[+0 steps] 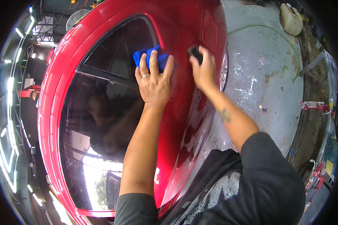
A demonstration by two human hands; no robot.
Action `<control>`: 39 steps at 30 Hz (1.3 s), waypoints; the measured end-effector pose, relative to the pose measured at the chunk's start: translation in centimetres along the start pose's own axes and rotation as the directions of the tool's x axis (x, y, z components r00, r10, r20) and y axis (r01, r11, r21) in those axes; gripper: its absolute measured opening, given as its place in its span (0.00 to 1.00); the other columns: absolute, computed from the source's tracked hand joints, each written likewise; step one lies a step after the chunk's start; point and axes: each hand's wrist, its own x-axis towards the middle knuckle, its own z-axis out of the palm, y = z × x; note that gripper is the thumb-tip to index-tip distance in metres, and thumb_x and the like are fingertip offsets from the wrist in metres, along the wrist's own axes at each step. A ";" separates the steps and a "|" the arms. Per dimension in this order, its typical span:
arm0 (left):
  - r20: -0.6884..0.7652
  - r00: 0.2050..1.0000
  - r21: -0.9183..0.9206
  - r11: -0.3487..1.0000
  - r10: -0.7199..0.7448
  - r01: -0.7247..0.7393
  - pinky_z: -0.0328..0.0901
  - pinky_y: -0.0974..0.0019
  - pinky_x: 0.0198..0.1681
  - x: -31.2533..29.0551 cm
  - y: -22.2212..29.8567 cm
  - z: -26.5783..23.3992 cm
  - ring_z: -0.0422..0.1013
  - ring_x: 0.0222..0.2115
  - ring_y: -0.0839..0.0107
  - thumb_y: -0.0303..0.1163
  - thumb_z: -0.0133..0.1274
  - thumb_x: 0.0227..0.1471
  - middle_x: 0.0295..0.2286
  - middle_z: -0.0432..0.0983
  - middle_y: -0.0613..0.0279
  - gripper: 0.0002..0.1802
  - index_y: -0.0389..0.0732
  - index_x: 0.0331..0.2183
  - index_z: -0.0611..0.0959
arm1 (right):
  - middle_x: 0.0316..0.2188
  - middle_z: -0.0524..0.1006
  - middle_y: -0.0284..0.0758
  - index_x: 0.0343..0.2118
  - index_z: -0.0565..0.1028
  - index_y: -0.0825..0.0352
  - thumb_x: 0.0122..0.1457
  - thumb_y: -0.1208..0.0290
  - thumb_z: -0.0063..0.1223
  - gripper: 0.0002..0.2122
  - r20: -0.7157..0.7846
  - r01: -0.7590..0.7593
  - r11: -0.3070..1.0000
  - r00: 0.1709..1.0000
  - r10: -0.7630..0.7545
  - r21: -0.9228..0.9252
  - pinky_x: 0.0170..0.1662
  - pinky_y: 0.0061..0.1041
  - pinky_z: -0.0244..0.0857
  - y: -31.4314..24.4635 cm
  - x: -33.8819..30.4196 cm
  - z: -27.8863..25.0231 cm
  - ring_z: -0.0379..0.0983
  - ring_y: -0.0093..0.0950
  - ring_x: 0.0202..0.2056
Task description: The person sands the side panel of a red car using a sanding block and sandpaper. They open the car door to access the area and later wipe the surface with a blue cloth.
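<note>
Fingers of left hand [154, 80] spread flat on blue cloth [151, 58]; right hand [203, 69] clasps black pad [196, 53].
Head view: both pressed on red car [180, 30] panel, cloth beside rear window [101, 112], pad near fuel flap [210, 33].

Person seen from above, wearing a dark grey short-sleeved T-shirt [259, 187] with a pale speckled chest print. Bare forearms. A silver ring on a finger of the left hand [154, 84]. A small dark tattoo on the right forearm, below the right hand [203, 71].
</note>
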 end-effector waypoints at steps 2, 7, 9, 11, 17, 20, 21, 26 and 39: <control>-0.008 1.000 -0.005 1.000 0.001 -0.001 0.68 0.41 0.63 -0.6 -0.1 0.4 0.66 0.67 0.43 0.32 0.73 0.46 0.66 0.71 0.56 0.35 0.68 0.56 0.87 | 0.57 0.80 0.48 0.65 0.74 0.67 0.65 0.69 0.67 0.26 0.031 0.061 0.997 0.998 -0.062 0.037 0.60 0.52 0.67 -1.9 -8.9 -2.3 0.76 0.53 0.55; -0.010 1.000 -0.008 1.000 -0.006 0.006 0.69 0.40 0.62 -0.6 -0.3 0.2 0.66 0.67 0.43 0.32 0.74 0.46 0.66 0.71 0.56 0.35 0.68 0.56 0.87 | 0.58 0.80 0.48 0.66 0.73 0.67 0.65 0.70 0.67 0.27 0.063 0.021 0.997 0.998 -0.026 0.073 0.63 0.51 0.66 0.1 -6.1 -1.6 0.75 0.53 0.58; -0.018 1.000 0.000 1.000 0.004 -0.004 0.69 0.40 0.62 -0.2 -0.2 0.2 0.66 0.67 0.43 0.32 0.74 0.45 0.66 0.71 0.56 0.36 0.68 0.56 0.87 | 0.56 0.81 0.48 0.63 0.75 0.66 0.68 0.64 0.65 0.24 -0.034 0.029 1.000 0.999 -0.029 0.010 0.62 0.51 0.67 2.8 1.1 0.4 0.75 0.52 0.58; -0.001 1.000 -0.004 1.000 0.014 -0.014 0.69 0.40 0.62 0.1 0.0 0.2 0.66 0.67 0.43 0.32 0.75 0.44 0.66 0.71 0.56 0.36 0.68 0.56 0.87 | 0.57 0.81 0.49 0.63 0.74 0.67 0.68 0.63 0.65 0.24 -0.034 -0.059 0.998 0.998 0.060 0.011 0.62 0.52 0.67 3.9 3.4 0.8 0.75 0.54 0.57; 0.006 1.000 -0.019 1.000 -0.009 0.009 0.69 0.40 0.63 -0.5 -0.1 0.1 0.66 0.67 0.43 0.32 0.75 0.43 0.66 0.70 0.57 0.36 0.68 0.56 0.87 | 0.60 0.79 0.49 0.67 0.72 0.70 0.63 0.72 0.69 0.30 0.127 0.064 0.995 0.989 -0.073 0.077 0.65 0.52 0.65 -1.4 -14.0 -3.9 0.75 0.51 0.58; -0.005 1.000 -0.017 1.000 -0.009 0.009 0.68 0.39 0.63 -0.7 -0.2 0.4 0.66 0.67 0.43 0.32 0.75 0.43 0.66 0.70 0.56 0.37 0.68 0.56 0.87 | 0.59 0.80 0.47 0.66 0.73 0.67 0.65 0.69 0.67 0.28 0.076 0.066 0.996 0.995 -0.070 0.057 0.63 0.51 0.66 1.4 -5.6 -1.7 0.75 0.52 0.58; -0.008 1.000 -0.009 1.000 -0.003 0.003 0.69 0.39 0.63 -0.3 -0.2 0.4 0.66 0.67 0.43 0.33 0.75 0.42 0.66 0.70 0.56 0.37 0.68 0.56 0.87 | 0.58 0.81 0.47 0.65 0.73 0.66 0.67 0.66 0.65 0.25 0.081 -0.001 1.000 0.997 0.000 0.012 0.62 0.52 0.66 1.6 -1.6 -1.4 0.75 0.53 0.58; 0.001 1.000 -0.008 1.000 -0.008 0.008 0.70 0.40 0.61 -0.6 0.0 0.1 0.66 0.67 0.42 0.32 0.75 0.42 0.65 0.71 0.56 0.37 0.68 0.55 0.87 | 0.57 0.80 0.49 0.63 0.73 0.66 0.67 0.62 0.65 0.25 0.016 -0.043 0.999 0.999 0.043 -0.010 0.61 0.54 0.66 -0.4 -1.0 -0.1 0.74 0.55 0.57; -0.016 1.000 -0.025 1.000 -0.016 0.015 0.70 0.40 0.61 -0.6 0.0 0.2 0.67 0.66 0.43 0.33 0.73 0.45 0.65 0.71 0.56 0.34 0.68 0.56 0.87 | 0.56 0.81 0.46 0.60 0.75 0.66 0.67 0.61 0.66 0.23 0.036 0.062 0.993 0.998 -0.059 -0.097 0.58 0.52 0.70 -1.9 1.8 1.1 0.75 0.52 0.56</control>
